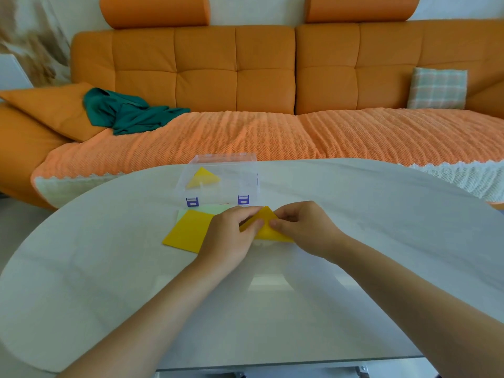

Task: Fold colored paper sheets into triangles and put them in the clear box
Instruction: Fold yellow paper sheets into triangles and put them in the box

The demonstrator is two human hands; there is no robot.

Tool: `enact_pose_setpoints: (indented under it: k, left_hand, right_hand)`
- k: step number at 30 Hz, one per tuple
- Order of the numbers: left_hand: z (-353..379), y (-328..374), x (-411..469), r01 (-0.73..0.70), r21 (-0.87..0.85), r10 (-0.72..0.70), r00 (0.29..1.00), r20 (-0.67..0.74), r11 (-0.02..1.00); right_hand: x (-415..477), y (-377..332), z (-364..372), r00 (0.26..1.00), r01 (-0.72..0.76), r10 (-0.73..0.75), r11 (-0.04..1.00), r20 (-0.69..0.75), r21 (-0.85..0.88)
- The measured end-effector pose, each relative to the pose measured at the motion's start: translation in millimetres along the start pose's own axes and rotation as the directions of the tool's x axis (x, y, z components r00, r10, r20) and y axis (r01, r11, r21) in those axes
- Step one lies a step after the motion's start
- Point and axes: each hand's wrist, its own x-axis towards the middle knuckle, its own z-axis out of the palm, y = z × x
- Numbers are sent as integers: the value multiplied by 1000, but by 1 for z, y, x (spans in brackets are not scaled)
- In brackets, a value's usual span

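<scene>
Yellow paper sheet folded into a triangle [266, 227], apex pointing away, pinched between left hand [231, 236] and right hand [304, 227], flat yellow square sheet [188, 231] just left of it, overlapping a pale green sheet [218, 208], clear plastic box with purple latches [246, 184] just beyond, open, one small folded yellow triangle [203, 177] lying inside.

Two hands, a left hand [229, 236] and a right hand [305, 227], together pinch one folded yellow piece [268, 226]. There is one white table [272, 309]. On it stands one clear box [245, 184] with two purple latches, a left latch [192, 201] and a right latch [243, 199]. One yellow triangle [203, 177] lies inside the box. Two flat sheets are on the table: one yellow sheet [188, 234] and one pale green sheet [218, 208] under it. Behind is one orange sofa [204, 69] with two headrests, a left headrest [154, 9] and a right headrest [360, 8]. On the sofa are two cushions, one orange cushion [54, 107] and one checked cushion [437, 88], one green cloth [125, 111] and one orange blanket [245, 137].
</scene>
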Motion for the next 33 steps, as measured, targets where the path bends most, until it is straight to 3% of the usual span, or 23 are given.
enact_pose_setpoints:
  k: [9,19,25,29,33]
  left_hand:
    - [6,-4,1,22,-18,-23,999,-37,1000]
    - [9,-3,-3,28,-56,-31,998,-53,998]
    - [11,-2,-4,28,-54,-30,999,-39,998]
    - [14,0,-5,29,-62,-32,999,-40,998]
    - [16,1,-7,54,-13,-55,999,-1,998]
  right_hand:
    - [-5,2,9,991,127,-131,985,-28,-119]
    - [-6,-1,12,981,162,-181,962,-69,-219]
    - [-6,-3,10,990,103,-119,977,-78,-186]
    - [-4,-4,8,987,-20,16,1000,-162,-21]
    - [-3,-5,4,989,-109,110,994,-102,21]
